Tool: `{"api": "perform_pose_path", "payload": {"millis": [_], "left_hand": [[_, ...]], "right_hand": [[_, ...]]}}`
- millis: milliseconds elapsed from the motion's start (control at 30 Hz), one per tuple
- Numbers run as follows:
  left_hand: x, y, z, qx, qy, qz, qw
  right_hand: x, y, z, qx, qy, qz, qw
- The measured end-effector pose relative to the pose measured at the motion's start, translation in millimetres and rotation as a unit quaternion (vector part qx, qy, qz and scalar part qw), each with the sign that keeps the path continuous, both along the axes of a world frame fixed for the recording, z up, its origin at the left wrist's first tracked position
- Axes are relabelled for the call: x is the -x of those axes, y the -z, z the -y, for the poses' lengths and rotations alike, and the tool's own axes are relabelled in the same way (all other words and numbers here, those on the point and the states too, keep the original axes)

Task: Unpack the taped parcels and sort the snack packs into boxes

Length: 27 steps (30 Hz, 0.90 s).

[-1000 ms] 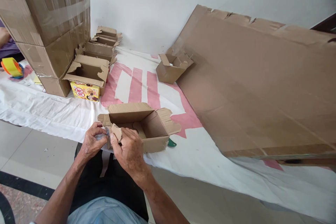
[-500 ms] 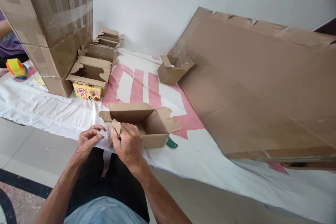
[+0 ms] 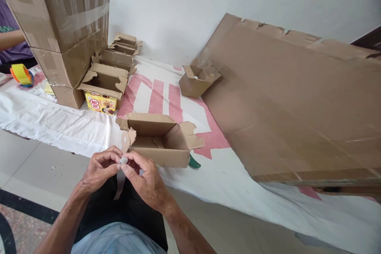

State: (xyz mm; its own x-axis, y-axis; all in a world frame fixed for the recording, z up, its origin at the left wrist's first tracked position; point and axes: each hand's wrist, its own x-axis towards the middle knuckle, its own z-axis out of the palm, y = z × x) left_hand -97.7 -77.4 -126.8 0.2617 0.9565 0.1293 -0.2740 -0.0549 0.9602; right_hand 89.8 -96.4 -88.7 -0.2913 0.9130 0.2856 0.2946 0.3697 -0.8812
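Note:
My left hand and my right hand meet in front of the table edge. Their fingertips pinch a small whitish scrap, perhaps crumpled tape; its kind is not clear. Just beyond them an open cardboard box with ragged, torn flaps stands on the cloth. Its inside shows bare cardboard. Neither hand grips the box; whether the right fingers brush its near left corner I cannot tell. A green curved object pokes out from under the box's right end.
Taped cartons are stacked at the left. Beside them stand open boxes and a yellow printed box. A tape roll lies near another person's arm. A large cardboard sheet leans at right, touching a small open box.
My left hand first worked at the box's left corner, then drew away with the whitish scrap. My right hand let go of the torn flap and came down to meet the left at the scrap.

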Motion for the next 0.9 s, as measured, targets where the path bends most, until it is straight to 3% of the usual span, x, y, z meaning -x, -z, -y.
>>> {"api": "perform_pose_path", "payload": {"millis": [167, 367, 733, 900], "left_hand": [[-1, -8.8, 3, -0.043, -0.006, -0.062, 0.997], [-1, -19.1, 10, -0.055, -0.058, -0.142, 0.987], [-5, -28.6, 8, -0.032, -0.065, -0.155, 0.985], [-7, -31.2, 7, -0.042, -0.061, -0.157, 0.985]], "right_hand": [[-3, 0.7, -3, 0.051, -0.005, -0.052, 0.997], [-1, -0.7, -1, -0.016, 0.011, -0.016, 1.000], [-5, -0.4, 0, -0.053, -0.006, 0.012, 0.998], [-6, -2.7, -1, -0.032, -0.021, -0.009, 0.999]]}}
